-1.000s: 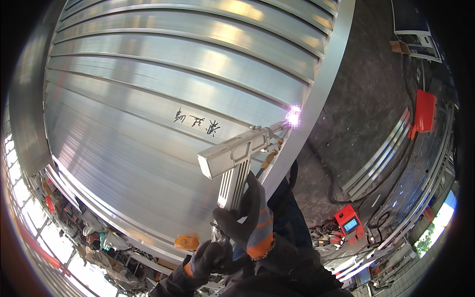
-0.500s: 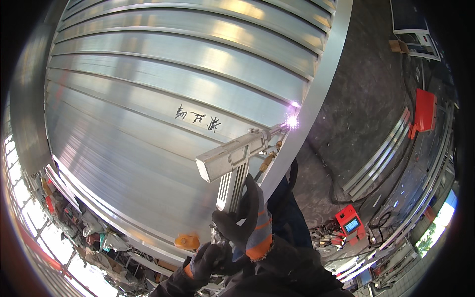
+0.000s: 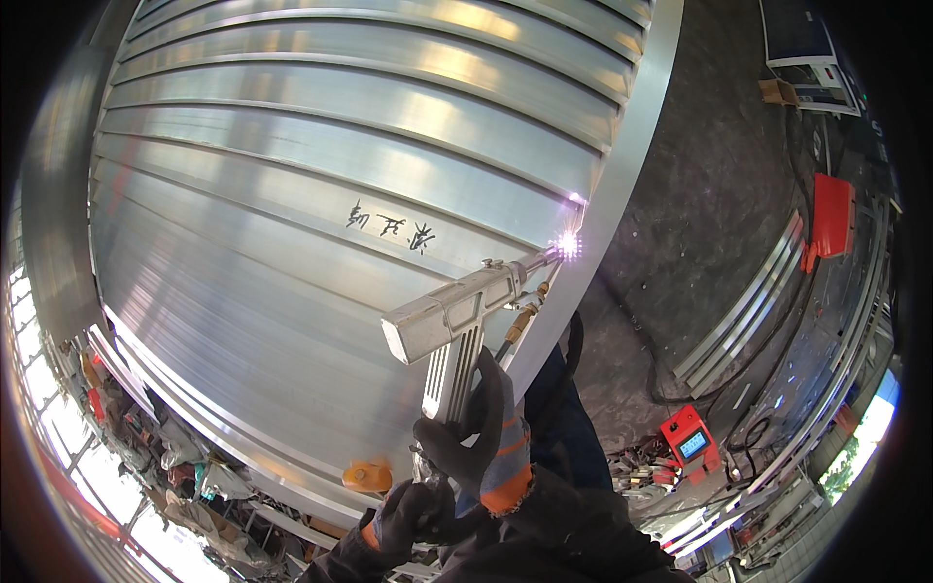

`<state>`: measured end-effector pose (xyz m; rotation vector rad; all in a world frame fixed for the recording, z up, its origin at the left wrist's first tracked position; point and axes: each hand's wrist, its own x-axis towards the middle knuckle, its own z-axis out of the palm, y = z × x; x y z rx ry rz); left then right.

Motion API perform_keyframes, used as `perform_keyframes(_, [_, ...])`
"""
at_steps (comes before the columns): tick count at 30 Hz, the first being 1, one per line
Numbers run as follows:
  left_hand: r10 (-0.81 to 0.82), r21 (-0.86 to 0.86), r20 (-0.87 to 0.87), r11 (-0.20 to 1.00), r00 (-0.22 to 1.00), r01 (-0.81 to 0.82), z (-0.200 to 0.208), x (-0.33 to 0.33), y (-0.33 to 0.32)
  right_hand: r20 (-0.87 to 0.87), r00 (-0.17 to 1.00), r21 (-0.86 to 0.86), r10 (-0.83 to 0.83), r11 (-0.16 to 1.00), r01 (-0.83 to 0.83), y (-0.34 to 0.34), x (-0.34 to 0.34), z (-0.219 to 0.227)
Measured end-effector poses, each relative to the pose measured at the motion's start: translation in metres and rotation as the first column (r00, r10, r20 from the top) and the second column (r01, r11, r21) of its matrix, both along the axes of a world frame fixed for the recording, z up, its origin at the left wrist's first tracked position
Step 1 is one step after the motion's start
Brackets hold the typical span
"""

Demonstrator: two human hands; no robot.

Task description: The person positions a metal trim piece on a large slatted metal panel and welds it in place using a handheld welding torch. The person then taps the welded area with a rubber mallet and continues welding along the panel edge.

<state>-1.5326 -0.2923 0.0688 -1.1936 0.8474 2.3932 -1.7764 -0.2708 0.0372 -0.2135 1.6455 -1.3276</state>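
Note:
My right hand (image 3: 491, 428), in a black and grey glove with an orange cuff, is closed round the ribbed handle of a silver handheld welding gun (image 3: 452, 309). Lower down, my gloved left hand (image 3: 413, 510) is curled round the shiny, plastic-wrapped lower end of the gun; its fingers are partly hidden. The gun's nozzle points up and right, where a bright violet-white weld spark (image 3: 567, 245) burns. The spark sits where the ribbed aluminium panel (image 3: 292, 233) meets its flat edge rail (image 3: 617, 199). Black handwriting marks the panel left of the nozzle.
An orange-yellow object (image 3: 367, 476) rests on the panel's near edge. To the right, metal strips (image 3: 743, 306) and dark cables lie on the floor. A red box with a lit screen (image 3: 692, 445) and a red panel (image 3: 833, 216) stand there. Scrap clutter (image 3: 185, 466) lies at lower left.
The weld spark and nozzle have shifted very slightly left and down in the picture, along with the panel's rail. Both hands keep their hold on the welding gun.

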Motion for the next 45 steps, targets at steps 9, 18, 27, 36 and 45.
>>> perform_keyframes(9, [-0.195,-0.192,-0.045,0.964,0.980,0.183,-0.008,0.031,0.016,-0.035,0.999,0.003,0.021,1.000,-0.021,0.003,0.007,0.002])
perform_keyframes(18, [-0.186,-0.140,-0.003,0.973,0.982,0.184,-0.004,0.030,0.010,0.034,0.999,-0.035,0.025,0.999,-0.024,0.006,0.012,0.003])
perform_keyframes(27, [-0.135,-0.277,0.000,0.952,0.991,0.129,0.007,0.033,0.021,-0.022,0.997,-0.028,0.078,0.997,-0.078,0.008,0.029,0.003])
perform_keyframes(36, [-0.180,-0.238,-0.061,0.958,0.982,0.160,-0.008,0.028,0.024,-0.094,0.994,-0.008,0.062,0.998,-0.063,0.006,0.017,-0.007])
perform_keyframes(45, [0.038,-0.144,0.151,0.989,0.988,-0.016,0.012,-0.035,0.004,0.007,0.999,0.048,0.047,0.998,-0.047,0.007,0.011,-0.002])
